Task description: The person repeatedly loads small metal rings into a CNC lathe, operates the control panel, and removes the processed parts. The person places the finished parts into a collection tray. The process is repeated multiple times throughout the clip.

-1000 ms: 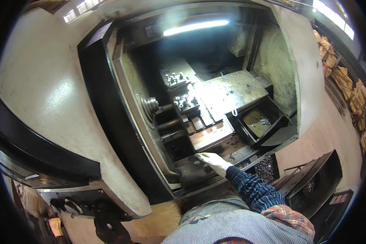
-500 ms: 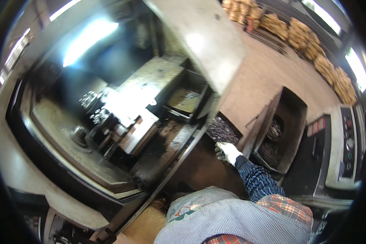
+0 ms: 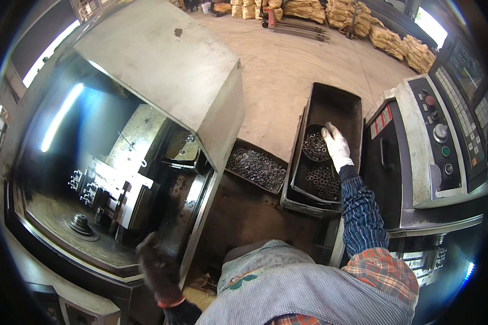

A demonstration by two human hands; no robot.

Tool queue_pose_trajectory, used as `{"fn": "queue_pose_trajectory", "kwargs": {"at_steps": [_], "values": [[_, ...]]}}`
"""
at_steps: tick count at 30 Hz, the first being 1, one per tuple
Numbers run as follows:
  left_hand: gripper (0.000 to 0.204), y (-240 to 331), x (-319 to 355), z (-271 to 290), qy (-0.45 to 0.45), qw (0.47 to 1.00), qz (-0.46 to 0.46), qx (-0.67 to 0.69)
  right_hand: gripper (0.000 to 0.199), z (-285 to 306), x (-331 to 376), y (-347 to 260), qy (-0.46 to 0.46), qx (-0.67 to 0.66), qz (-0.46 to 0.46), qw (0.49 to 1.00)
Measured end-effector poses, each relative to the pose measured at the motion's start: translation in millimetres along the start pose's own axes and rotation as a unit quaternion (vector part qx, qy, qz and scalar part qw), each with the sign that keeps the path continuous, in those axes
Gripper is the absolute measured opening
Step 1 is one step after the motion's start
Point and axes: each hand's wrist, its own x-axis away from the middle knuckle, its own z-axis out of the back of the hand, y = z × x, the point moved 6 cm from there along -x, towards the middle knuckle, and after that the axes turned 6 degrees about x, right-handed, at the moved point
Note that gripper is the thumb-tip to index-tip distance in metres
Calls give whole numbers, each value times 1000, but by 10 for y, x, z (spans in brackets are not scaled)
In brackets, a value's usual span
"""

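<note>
My right hand [image 3: 337,145], in a white glove, reaches over the right rim of a round dark bowl [image 3: 308,157] of small metal rings. Its fingers look stretched out, and I see nothing held in them. The bowl sits in a long black metal bin [image 3: 340,93]. More metal rings [image 3: 323,183] lie in the bin's near end. My left hand [image 3: 158,268], in a dark glove with a red cuff, is at the near edge of the lathe's opening. Its fingers are dark and smeared, so their grip does not show.
The lathe's chuck [image 3: 79,223] and tool turret [image 3: 114,187] stand inside its lit enclosure, beside the pale sliding door [image 3: 173,59]. A tray of metal chips or small parts [image 3: 257,169] stands left of the bin. A control panel [image 3: 442,135] is at right; a red pallet jack [image 3: 271,19] stands far back.
The view has swung right. My right hand has moved from beside the tray of small metal pieces to the bowl in the bin. My left hand has come into view.
</note>
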Motion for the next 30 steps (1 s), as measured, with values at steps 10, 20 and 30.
{"fn": "queue_pose_trajectory", "kwargs": {"at_steps": [10,20,30], "values": [[67,60,200,-2853,-420,720,439,334,30,636,1243,-1614,-161,-103,352,916],[56,1,898,-3938,-505,624,540,253,28,1215,1564,-1040,-58,40,355,932],[29,457,1511,-4762,-637,590,472,154,26,2628,2696,180,125,-247,-109,955]]}}
